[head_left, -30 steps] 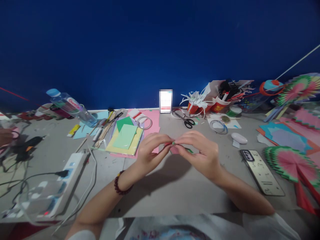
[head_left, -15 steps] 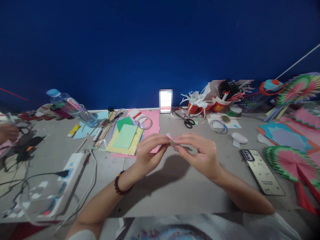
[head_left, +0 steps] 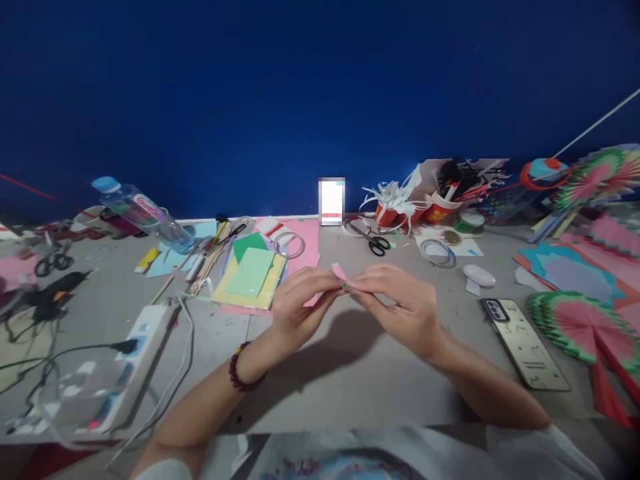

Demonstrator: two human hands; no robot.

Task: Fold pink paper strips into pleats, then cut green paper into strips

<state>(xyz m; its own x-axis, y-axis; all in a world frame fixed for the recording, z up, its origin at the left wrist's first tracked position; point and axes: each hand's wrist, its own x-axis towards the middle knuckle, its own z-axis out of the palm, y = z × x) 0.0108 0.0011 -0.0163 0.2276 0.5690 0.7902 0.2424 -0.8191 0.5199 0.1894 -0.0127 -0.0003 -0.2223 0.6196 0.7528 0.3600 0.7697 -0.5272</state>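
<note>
Left hand and right hand met mid-view above the gray table, thumb and fingertips of each pinching a small pink-and-green paper piece between them. Most of the piece was hidden by the fingers; only a short pink strip poked up, plus a bit of green at the tips, so its full shape and fold count couldn't be told. Left hand blocked part of a pink sheet lying behind it. Sleeves and shirt were cut off at the bottom edge. Screen by the blue wall was pixelated, unreadable. Contents of the red cups were jumbled, hard to separate. Pleated pink-and-green fan lay right of the phone, its red end near the right edge. Scissors at far left were partly lost among dark clutter; bottle leaned, label print blurry.
</note>
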